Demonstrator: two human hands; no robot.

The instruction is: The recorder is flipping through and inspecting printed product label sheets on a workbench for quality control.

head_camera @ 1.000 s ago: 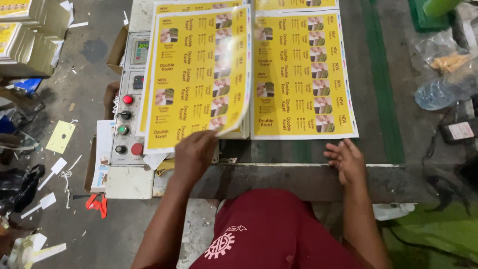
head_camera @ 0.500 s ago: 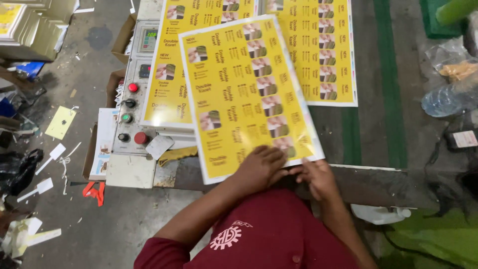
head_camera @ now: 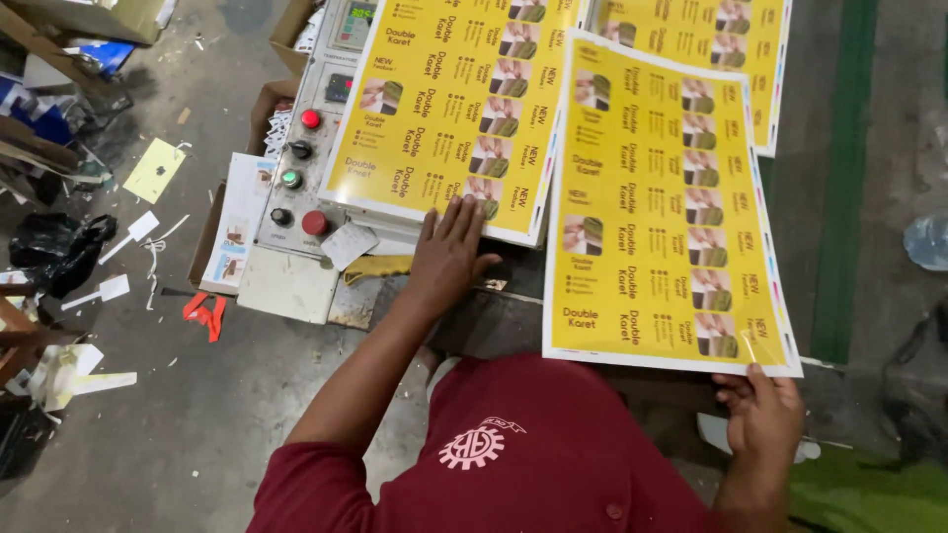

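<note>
Right fingers (head_camera: pixel 743 387) pinched on the near corner of a yellow printed sheet (head_camera: pixel 657 212), lifted clear of the desk (head_camera: pixel 844 178) (likely to keep it flat and uncreased). Left fingers (head_camera: pixel 456 219) spread wide, pressing the near edge of the stack of sheets (head_camera: pixel 449 109), apparently steadying it. Just left, a control panel (head_camera: pixel 301 168) with red and green buttons. Beyond, paper scraps (head_camera: pixel 118 286) on the floor.
</note>
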